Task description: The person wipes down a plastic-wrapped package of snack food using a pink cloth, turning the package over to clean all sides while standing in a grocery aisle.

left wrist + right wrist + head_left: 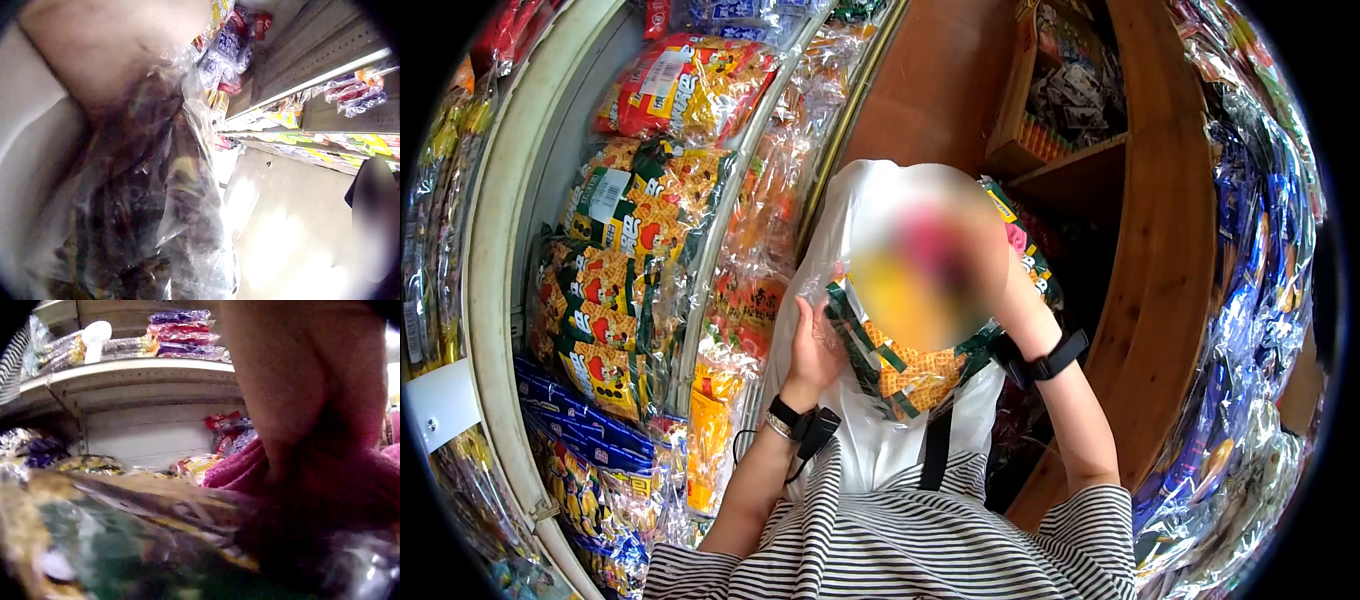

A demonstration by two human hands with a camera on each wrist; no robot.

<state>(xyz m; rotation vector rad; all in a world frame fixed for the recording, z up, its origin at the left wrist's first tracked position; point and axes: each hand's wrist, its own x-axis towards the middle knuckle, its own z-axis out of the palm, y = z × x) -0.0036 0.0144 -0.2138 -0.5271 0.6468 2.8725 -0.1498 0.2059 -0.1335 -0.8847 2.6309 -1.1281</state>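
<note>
In front of the body is a clear-wrapped snack bag [920,380] with green edges and waffle-patterned pieces printed on it; part of its front is blurred in the head view. My left hand [815,345] holds this bag at its left side, with the plastic creased against the hand in the left wrist view. A pink fuzzy cloth [234,465] is bunched under my right hand [300,381], which grips it low over the bag's surface. The right fingertips are hidden. Beneath the bag spreads white sheet-like material [825,235].
To the left, shelves hold red snack bags [685,90], green-edged snack bags [640,205] and blue packs [585,425]. A curved wooden shelf [1150,280] stands close on the right, with shiny wrapped packs [1250,290] beyond it. An open wooden compartment [1060,90] holds small items.
</note>
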